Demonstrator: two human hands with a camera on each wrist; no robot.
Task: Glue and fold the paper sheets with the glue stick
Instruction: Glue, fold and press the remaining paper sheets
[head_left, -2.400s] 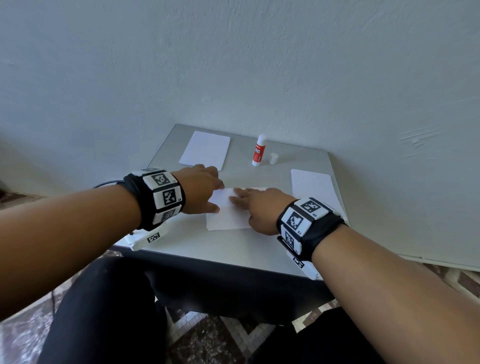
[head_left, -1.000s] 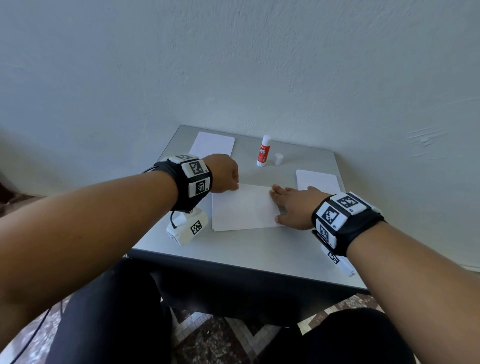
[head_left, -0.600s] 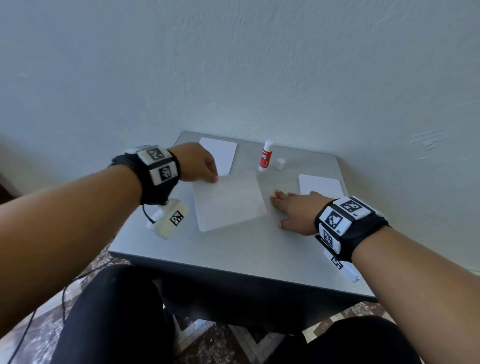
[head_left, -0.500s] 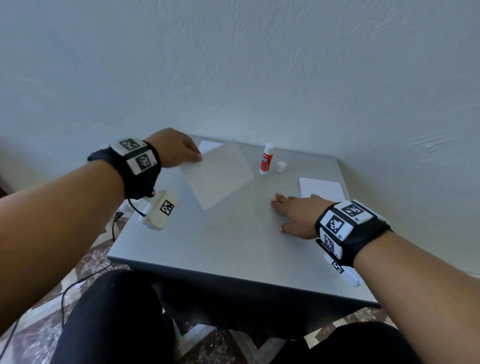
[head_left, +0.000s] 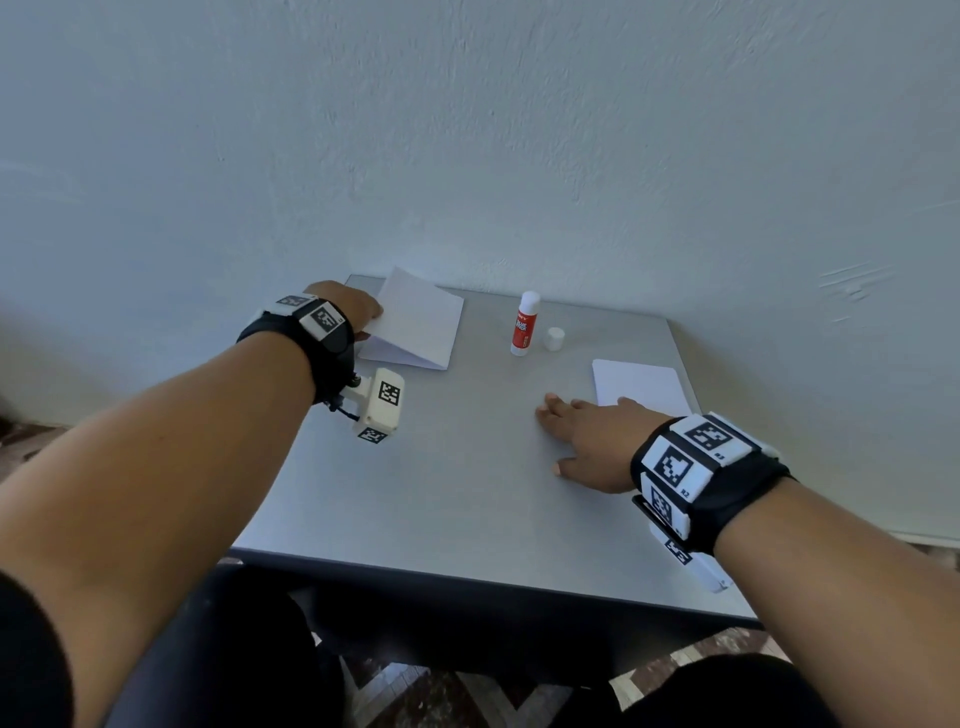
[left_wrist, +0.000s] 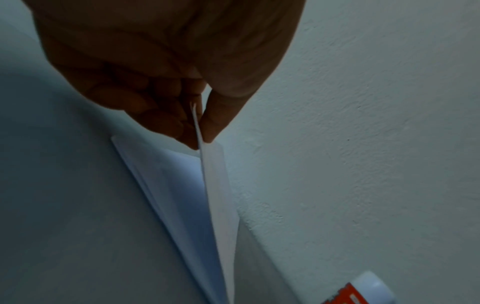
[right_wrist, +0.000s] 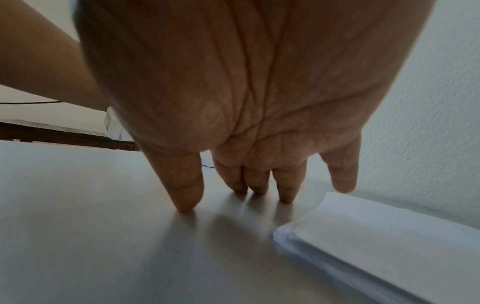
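My left hand (head_left: 347, 306) pinches the near-left edge of a folded white sheet (head_left: 421, 318) between thumb and fingers (left_wrist: 207, 127). It holds the sheet tilted above the pile of folded sheets (head_left: 387, 353) at the table's far left. The sheet's far edge touches the pile. My right hand (head_left: 587, 436) lies flat with straight fingers on the bare grey table (head_left: 467, 493), just left of a stack of white sheets (head_left: 639, 387). The red-and-white glue stick (head_left: 524, 325) stands upright at the back middle, uncapped, with its white cap (head_left: 555, 339) beside it.
A pale wall (head_left: 519, 130) rises right behind the table's far edge. The table's front edge (head_left: 467, 569) is close to my dark-clad knees. Patterned floor tiles (head_left: 415, 691) show below.
My left hand lifted the folded sheet from the table's middle and carried it to the far left pile. My right hand let go of it and stayed flat on the table.
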